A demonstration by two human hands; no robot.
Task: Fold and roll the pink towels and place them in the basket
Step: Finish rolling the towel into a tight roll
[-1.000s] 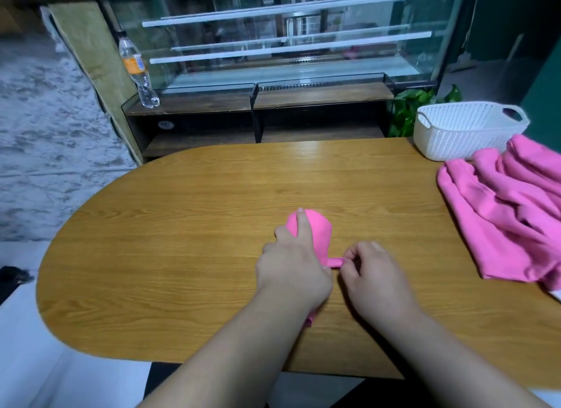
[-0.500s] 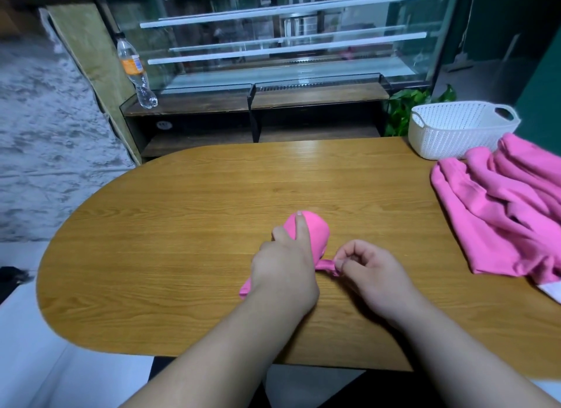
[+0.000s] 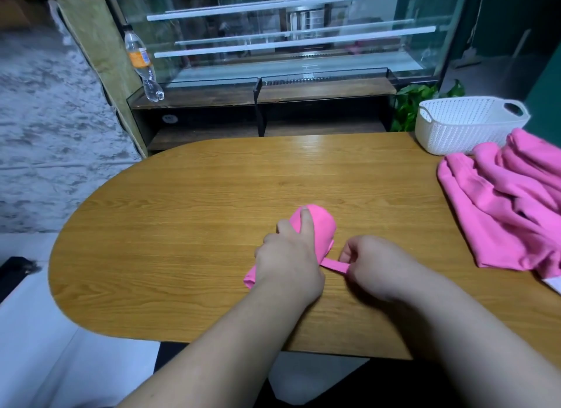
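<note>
Head view: left hand (image 3: pixel 288 263) grips the rolled towel (image 3: pixel 320 225)
Right hand (image 3: pixel 375 265): pinches its loose tail (image 3: pixel 335 264)
Handling: soft, light, unrolls readily; hold round the middle

Under my left fingers (image 3: pixel 306 222) I see a plain pink roll (image 3: pixel 323 230); far right of them, a pink pile (image 3: pixel 501 213) and white latticed basket (image 3: pixel 455 131). Beneath them the table (image 3: pixel 182 225) shows honey-brown woodgrain.
</note>
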